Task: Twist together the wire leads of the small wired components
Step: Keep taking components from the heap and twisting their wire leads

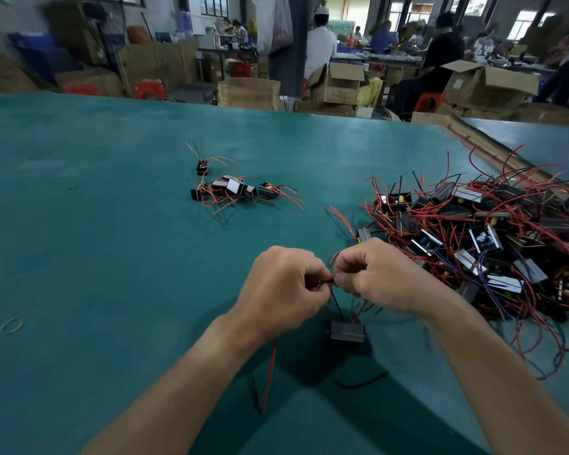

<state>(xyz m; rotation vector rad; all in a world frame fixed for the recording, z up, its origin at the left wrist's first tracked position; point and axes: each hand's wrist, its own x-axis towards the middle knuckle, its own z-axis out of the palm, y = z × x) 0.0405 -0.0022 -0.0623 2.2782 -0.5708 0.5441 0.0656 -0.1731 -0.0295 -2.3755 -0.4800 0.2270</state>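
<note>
Head view: left hand [283,287] and right hand [378,277] together, each pinching the thin red and black wire leads [336,303] just above the small dark rectangular component [347,331], which apparently hangs free, letting twists run.

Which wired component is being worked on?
The dark component whose leads the left hand and right hand pinch; the rest lie untouched in the small group and big pile.

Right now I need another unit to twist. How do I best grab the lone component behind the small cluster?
Probably pinch the lone component by its black body from above; it stands apart, and its thin leads splay up and sideways.
</note>
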